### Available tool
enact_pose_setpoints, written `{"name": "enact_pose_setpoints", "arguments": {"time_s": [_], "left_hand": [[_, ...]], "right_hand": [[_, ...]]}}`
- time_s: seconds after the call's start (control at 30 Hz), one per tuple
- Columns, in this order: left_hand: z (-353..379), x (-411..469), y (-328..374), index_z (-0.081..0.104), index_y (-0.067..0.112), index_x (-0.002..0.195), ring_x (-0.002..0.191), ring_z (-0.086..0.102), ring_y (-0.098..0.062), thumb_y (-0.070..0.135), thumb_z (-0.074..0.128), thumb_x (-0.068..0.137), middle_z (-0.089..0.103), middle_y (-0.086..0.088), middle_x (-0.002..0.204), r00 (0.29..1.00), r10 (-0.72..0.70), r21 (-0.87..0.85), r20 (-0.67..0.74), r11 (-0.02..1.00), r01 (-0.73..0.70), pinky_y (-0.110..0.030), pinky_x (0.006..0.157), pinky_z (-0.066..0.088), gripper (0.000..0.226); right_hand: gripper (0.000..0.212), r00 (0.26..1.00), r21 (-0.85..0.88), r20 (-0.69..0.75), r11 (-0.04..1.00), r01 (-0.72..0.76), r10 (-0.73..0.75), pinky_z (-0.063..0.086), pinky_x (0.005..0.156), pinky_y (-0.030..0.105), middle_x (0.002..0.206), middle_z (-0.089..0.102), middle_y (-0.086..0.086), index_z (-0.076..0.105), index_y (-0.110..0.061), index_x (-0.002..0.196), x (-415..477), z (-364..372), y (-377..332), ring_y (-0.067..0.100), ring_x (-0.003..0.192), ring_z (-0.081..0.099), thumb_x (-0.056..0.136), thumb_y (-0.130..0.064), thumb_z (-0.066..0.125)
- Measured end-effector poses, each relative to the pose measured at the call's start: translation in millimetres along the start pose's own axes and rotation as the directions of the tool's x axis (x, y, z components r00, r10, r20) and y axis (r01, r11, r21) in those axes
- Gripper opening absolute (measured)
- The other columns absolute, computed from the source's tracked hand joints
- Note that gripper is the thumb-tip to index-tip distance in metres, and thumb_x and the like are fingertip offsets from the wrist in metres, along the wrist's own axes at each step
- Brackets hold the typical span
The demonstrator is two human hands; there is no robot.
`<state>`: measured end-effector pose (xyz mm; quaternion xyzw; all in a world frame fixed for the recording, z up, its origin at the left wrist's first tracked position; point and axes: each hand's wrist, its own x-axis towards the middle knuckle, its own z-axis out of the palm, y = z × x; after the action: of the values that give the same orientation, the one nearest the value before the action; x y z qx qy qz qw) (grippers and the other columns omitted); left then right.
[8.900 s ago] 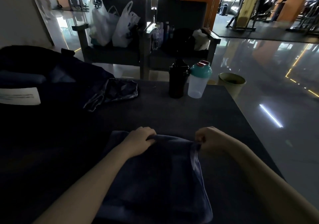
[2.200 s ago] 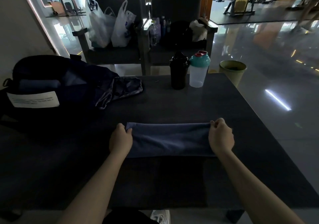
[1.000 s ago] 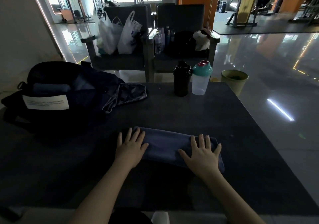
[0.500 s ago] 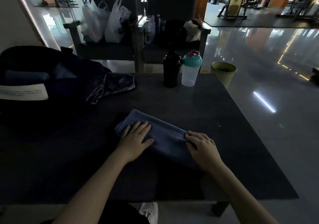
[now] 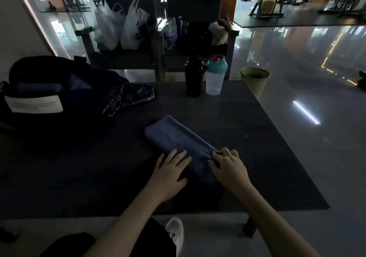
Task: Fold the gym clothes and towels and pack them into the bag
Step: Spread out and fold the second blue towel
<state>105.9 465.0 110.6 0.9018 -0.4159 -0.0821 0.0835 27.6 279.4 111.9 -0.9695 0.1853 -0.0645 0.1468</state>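
Item: dark blue folded cloth towel (image 5: 174, 140), a long narrow band laid flat near the middle of the dark matt desk (image 5: 247, 118), its length running from 11 o'clock to 5 o'clock. Left hand (image 5: 170, 170): laid flat with fingers straight and slightly spread, pressed on the towel's near end; nothing is gripped. Right hand (image 5: 227, 166): fingers bent over the 3 o'clock edge at that same end, the edge seemingly pinched against the thumb. Handling, as judged: light, soft, limp, neither slippery nor fragile. The layers are likely to slide apart and sag if the towel is lifted by one corner. Hold is best taken at the near short end with both hands for a further fold or roll, or beneath the middle on flat palms for carrying. Destination: black soft duffel bag with white label (image 5: 29, 70), at 10 o'clock of the towel, well apart. Dark patterned crumpled garment (image 5: 130, 98): left unfolded just beside the bag, at 11 o'clock.
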Motion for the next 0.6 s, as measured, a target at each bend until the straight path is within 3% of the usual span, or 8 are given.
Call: {"name": "enact_pose_setpoints", "arguments": {"time_s": [0.2, 0.4, 0.5, 0.6], "left_hand": [[-2, -14, 22, 0.031, 0.032, 0.146, 0.145, 0.005, -0.01, 0.038, 0.058, 0.089, 0.018, 0.012, 0.157, 0.998, 0.064, -0.03, -0.005, 0.998, -0.064, -0.032, 0.116, 0.001, 0.063], [3, -21, 27, 0.045, 0.028, 0.14, 0.144, 0.015, -0.011, 0.02, 0.053, 0.093, 0.03, 0.011, 0.153, 0.993, 0.055, -0.07, -0.101, 0.996, -0.062, -0.03, 0.116, 0.008, 0.048], [4, -24, 25, 0.056, 0.017, 0.131, 0.142, 0.025, -0.015, 0.011, 0.051, 0.094, 0.043, 0.004, 0.146, 0.987, 0.044, -0.196, -0.152, 0.978, -0.074, -0.028, 0.115, 0.016, 0.038], [1, -24, 24, 0.059, 0.01, 0.127, 0.136, 0.035, -0.015, 0.013, 0.052, 0.095, 0.05, 0.0, 0.138, 0.987, -0.061, -0.433, -0.148, 0.901, -0.009, -0.025, 0.111, 0.025, 0.032]], "right_hand": [[0.039, 0.993, 0.137, 0.118, 0.99, -0.036, 0.02, 0.045, 0.089, 0.032, 0.121, 0.048, 0.003, 0.059, -0.019, 0.126, -20, -15, 3, 0.022, 0.113, 0.048, 0.093, -0.038, 0.053], [0.031, 0.981, 0.257, 0.193, 0.962, -0.088, 0.038, 0.043, 0.079, 0.026, 0.113, 0.048, 0.004, 0.068, -0.011, 0.113, -32, -24, 5, 0.016, 0.092, 0.055, 0.092, -0.03, 0.058], [0.026, 0.963, 0.359, 0.266, 0.923, -0.139, 0.042, 0.046, 0.072, 0.022, 0.109, 0.05, 0.005, 0.07, -0.008, 0.107, -35, -30, 9, 0.009, 0.081, 0.051, 0.096, -0.018, 0.049], [0.029, 0.903, 0.48, 0.43, 0.847, -0.229, 0.0, 0.051, 0.06, 0.018, 0.098, 0.053, 0.0, 0.067, -0.007, 0.11, -36, -39, 17, 0.012, 0.079, 0.057, 0.094, 0.001, 0.044]]}}
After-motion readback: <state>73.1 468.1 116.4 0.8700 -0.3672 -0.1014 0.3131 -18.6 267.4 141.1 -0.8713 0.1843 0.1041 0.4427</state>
